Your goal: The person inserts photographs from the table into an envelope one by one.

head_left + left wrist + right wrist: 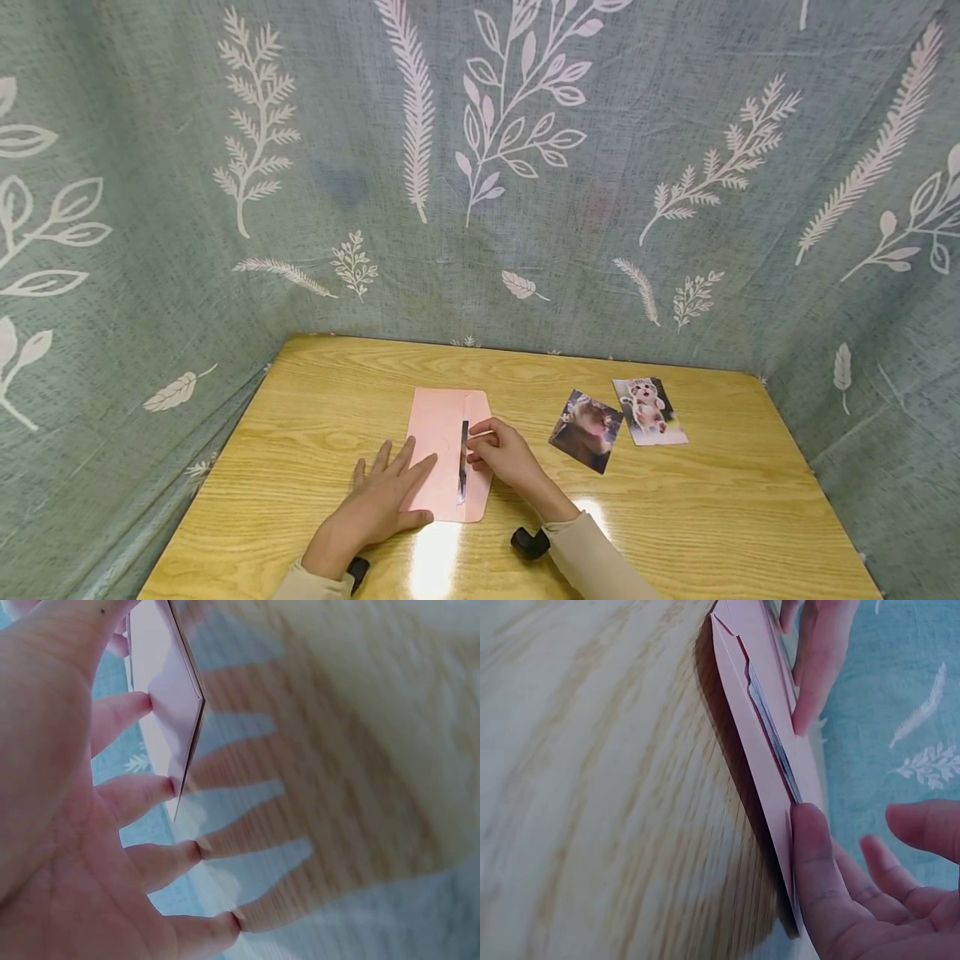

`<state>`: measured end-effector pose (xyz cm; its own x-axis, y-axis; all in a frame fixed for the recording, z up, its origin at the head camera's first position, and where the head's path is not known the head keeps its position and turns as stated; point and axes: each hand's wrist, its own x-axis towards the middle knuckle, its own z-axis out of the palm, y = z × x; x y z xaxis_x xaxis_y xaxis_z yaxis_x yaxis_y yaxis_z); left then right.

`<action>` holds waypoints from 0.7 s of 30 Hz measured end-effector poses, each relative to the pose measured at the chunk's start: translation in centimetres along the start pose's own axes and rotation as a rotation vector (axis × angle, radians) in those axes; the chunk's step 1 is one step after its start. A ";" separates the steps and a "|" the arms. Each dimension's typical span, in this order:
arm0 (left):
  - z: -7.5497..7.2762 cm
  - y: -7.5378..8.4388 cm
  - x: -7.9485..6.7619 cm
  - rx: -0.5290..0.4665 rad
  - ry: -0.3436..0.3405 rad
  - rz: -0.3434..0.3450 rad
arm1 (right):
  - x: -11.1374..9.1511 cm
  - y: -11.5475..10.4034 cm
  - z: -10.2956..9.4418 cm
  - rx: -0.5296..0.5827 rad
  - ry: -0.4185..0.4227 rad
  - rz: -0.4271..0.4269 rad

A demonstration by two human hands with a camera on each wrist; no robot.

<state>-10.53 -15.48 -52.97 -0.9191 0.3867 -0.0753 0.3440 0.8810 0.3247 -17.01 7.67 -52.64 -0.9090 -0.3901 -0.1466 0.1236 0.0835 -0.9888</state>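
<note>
A pink envelope (pixel 438 417) lies on the wooden table with its flap folded out to the right. From its slot protrudes the narrow dark strip of a photo (pixel 462 467), most of it hidden inside. My left hand (pixel 386 496) spreads its fingers over the envelope's left side and the table beside it. At the slot, my right hand (pixel 506 454) has fingertips on the photo's protruding edge. In the right wrist view, one finger (pixel 811 832) presses at the near end of that strip (pixel 772 739), while the others bend loosely, apart from it.
To the right on the table (pixel 712 500) lie two loose photos: a dark, blurry-looking one (pixel 588 429) and one of a kitten (pixel 648 411). Their corners come close together. A leaf-patterned cloth (pixel 375 192) hangs behind and around the table.
</note>
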 end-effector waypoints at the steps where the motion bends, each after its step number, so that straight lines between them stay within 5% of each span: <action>1: 0.0 0.0 0.0 0.000 0.001 -0.001 | 0.1 0.2 0.0 -0.006 0.003 0.001; 12: -0.1 0.2 0.0 -0.003 -0.015 -0.012 | 0.0 1.0 -1.2 -0.157 0.040 -0.043; 21: 0.0 0.1 0.0 0.014 -0.017 -0.011 | -2.1 -2.5 -2.5 -0.150 0.056 -0.116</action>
<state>-10.49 -15.38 -52.96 -0.9198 0.3808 -0.0945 0.3361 0.8890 0.3109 -16.39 10.61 -49.82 -0.9349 -0.3540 -0.0258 -0.0405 0.1786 -0.9831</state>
